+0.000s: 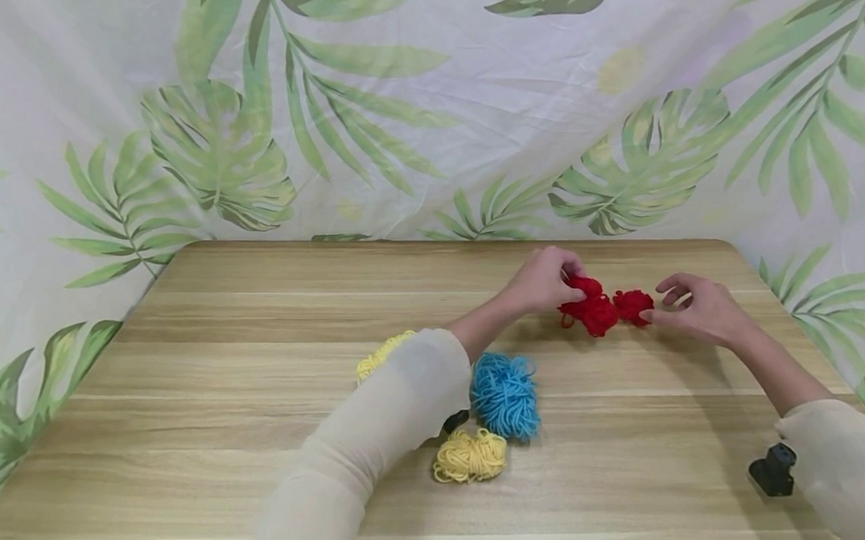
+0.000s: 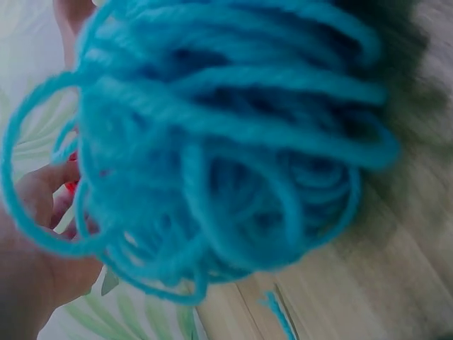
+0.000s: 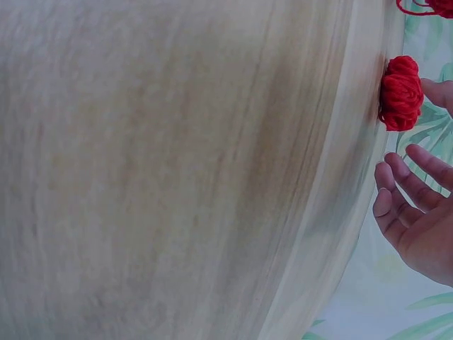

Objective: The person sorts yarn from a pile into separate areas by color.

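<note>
Toward the back right of the table, my left hand (image 1: pixel 546 279) pinches a red yarn bundle (image 1: pixel 598 314) between thumb and fingers. A smaller red yarn bundle (image 1: pixel 633 307) lies just right of it. My right hand (image 1: pixel 698 310) is beside that smaller bundle, its thumb at the yarn's edge and its fingers loosely spread. In the right wrist view, the right hand (image 3: pixel 423 219) has nothing in its palm, and the smaller red bundle (image 3: pixel 401 95) sits by the thumb. Blue yarn hides much of the left hand (image 2: pixel 46 248) in the left wrist view.
A blue yarn bundle (image 1: pixel 506 397) lies mid-table, right of the left forearm. Yellow yarn (image 1: pixel 470 456) sits in front of it. Another yellow bundle (image 1: pixel 382 357) is partly covered by the left sleeve. Behind the wooden table (image 1: pixel 261 326) hangs a leaf-print cloth (image 1: pixel 411 102).
</note>
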A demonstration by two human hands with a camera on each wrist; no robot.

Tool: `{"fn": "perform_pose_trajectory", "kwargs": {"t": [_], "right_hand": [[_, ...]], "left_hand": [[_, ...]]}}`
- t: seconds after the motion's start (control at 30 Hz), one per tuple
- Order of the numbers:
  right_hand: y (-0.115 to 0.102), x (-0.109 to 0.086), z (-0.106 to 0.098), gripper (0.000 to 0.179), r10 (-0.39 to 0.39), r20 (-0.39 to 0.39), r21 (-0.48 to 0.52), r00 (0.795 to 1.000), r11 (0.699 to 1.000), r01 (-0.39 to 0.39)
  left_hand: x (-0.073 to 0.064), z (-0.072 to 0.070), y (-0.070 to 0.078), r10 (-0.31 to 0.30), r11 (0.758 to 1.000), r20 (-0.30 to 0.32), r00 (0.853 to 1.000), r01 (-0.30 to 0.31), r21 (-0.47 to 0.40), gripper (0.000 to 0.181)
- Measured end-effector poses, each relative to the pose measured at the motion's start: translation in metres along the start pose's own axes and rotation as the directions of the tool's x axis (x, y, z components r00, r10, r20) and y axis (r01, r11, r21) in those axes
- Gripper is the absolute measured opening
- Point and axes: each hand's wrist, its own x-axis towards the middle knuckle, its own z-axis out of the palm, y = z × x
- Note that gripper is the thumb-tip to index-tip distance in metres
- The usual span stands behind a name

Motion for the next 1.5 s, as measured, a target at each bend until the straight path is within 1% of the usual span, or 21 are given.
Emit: {"fn": "perform_pose_trajectory", "kwargs": {"t": [0.2, 0.33, 0.57, 0.7, 0.97, 1.23, 1.5], "right_hand": [[0.002, 0.000, 0.000, 0.056, 0.003, -0.001, 0.001, 1.000, 1.000, -0.003], [0.002, 0.000, 0.000, 0.056, 0.008, -0.006, 0.006, 1.000, 1.000, -0.008], [0.001, 0.000, -0.001, 0.056, 0.015, -0.004, 0.006, 1.000, 1.000, -0.015], [0.000, 0.000, -0.002, 0.057, 0.014, 0.000, 0.010, 1.000, 1.000, -0.014], [-0.001, 0.000, -0.003, 0.056, 0.017, 0.002, 0.010, 1.000, 1.000, -0.017], [-0.001, 0.001, -0.002, 0.060, 0.009, 0.003, 0.002, 1.000, 1.000, -0.009], [-0.001, 0.001, -0.002, 0.061, 0.007, 0.003, 0.006, 1.000, 1.000, -0.007]], "left_hand": [[0.006, 0.008, 0.001, -0.031, 0.999, -0.002, 1.000, 0.031, 0.021, 0.008], [0.009, 0.011, 0.002, -0.037, 0.999, -0.001, 0.999, 0.037, 0.027, 0.007], [0.012, 0.016, 0.002, -0.038, 0.999, 0.001, 0.999, 0.038, -0.007, 0.011], [0.014, 0.020, 0.004, -0.058, 0.998, 0.003, 0.998, 0.058, -0.025, 0.012], [0.017, 0.027, 0.007, -0.103, 0.994, 0.009, 0.995, 0.103, -0.020, 0.007], [0.022, 0.033, 0.009, -0.150, 0.987, 0.002, 0.989, 0.150, 0.051, 0.008], [0.027, 0.037, 0.008, -0.182, 0.980, 0.001, 0.983, 0.181, 0.082, 0.008]]}}
